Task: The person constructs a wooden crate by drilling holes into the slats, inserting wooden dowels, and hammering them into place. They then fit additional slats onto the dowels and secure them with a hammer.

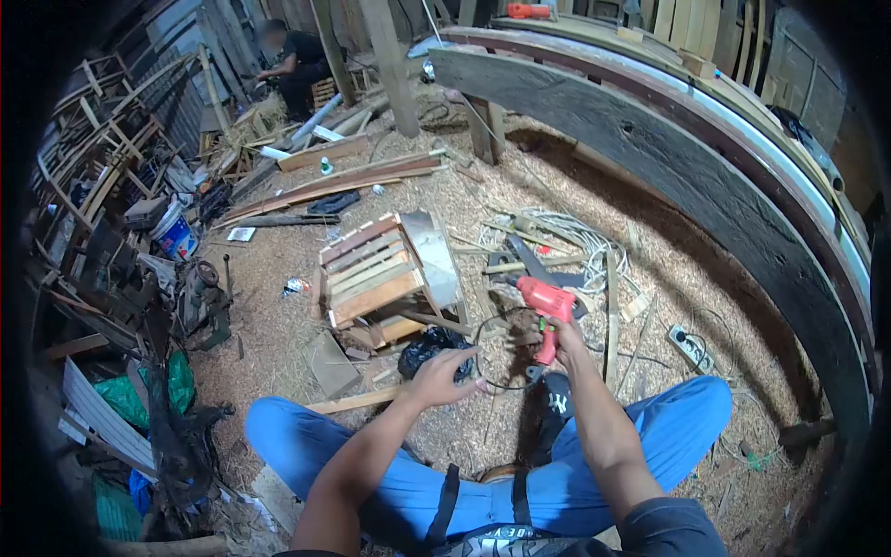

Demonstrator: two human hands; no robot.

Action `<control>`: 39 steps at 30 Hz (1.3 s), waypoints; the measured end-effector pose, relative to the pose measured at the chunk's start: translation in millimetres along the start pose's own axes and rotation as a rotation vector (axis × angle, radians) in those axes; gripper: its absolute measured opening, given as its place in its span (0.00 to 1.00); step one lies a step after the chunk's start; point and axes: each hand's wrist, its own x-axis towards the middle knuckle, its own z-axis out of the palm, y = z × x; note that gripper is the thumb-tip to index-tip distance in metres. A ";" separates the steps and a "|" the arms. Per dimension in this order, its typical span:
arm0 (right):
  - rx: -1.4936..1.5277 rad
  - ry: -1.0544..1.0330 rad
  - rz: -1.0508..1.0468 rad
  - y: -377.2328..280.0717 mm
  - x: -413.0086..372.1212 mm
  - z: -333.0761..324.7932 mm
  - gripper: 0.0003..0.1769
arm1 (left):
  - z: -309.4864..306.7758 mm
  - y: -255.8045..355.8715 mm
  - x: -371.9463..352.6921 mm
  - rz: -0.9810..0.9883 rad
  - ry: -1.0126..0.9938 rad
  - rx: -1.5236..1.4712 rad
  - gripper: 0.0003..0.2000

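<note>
My right hand [557, 338] grips the handle of a red power drill [546, 297], its nose pointing up and left. A dark cord [509, 387] loops from the drill's base toward my left hand [444, 379]. That hand is open, thumb and fingers spread, right beside a black plastic bag [429, 345] on the ground. Beyond the bag stands a small slatted wooden crate [371, 274] with a grey panel [432, 260] on its side. A handsaw [527, 258] lies past the drill.
A coil of pale cable [603, 251] and wood strips lie beyond the drill. A power strip [690, 349] rests at right, under a long plank bench [631, 130]. Boards [325, 190] lie farther back. A person [295, 67] sits at far left. Scrap and a bucket [174, 232] crowd the left.
</note>
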 end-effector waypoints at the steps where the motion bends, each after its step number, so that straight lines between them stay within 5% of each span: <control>1: 0.001 -0.008 0.000 -11.7 1.2 2.6 0.25 | -6.0 5.3 1.0 0.026 0.033 0.039 0.34; 6: -0.153 -0.073 -0.149 -60.0 10.3 20.4 0.17 | -44.3 26.7 6.9 0.100 0.144 0.051 0.32; 11: -0.226 -0.141 -0.187 -109.5 -19.0 75.1 0.23 | -94.7 35.4 2.4 0.166 0.291 0.103 0.30; 18: -0.695 -0.369 -0.473 -160.5 -28.5 148.1 0.24 | -152.5 22.5 -1.6 0.137 0.552 0.283 0.21; 21: -0.968 -0.420 -0.349 -197.8 -45.9 191.1 0.25 | -156.7 16.9 -0.4 0.011 0.567 0.407 0.24; 26: -1.025 -0.697 -0.507 -223.2 -35.9 240.7 0.29 | -151.7 22.9 0.1 -0.187 0.496 0.566 0.37; 39: -1.433 -0.885 -0.313 -255.9 -62.2 368.0 0.36 | -138.4 7.9 4.3 -0.254 0.480 0.588 0.41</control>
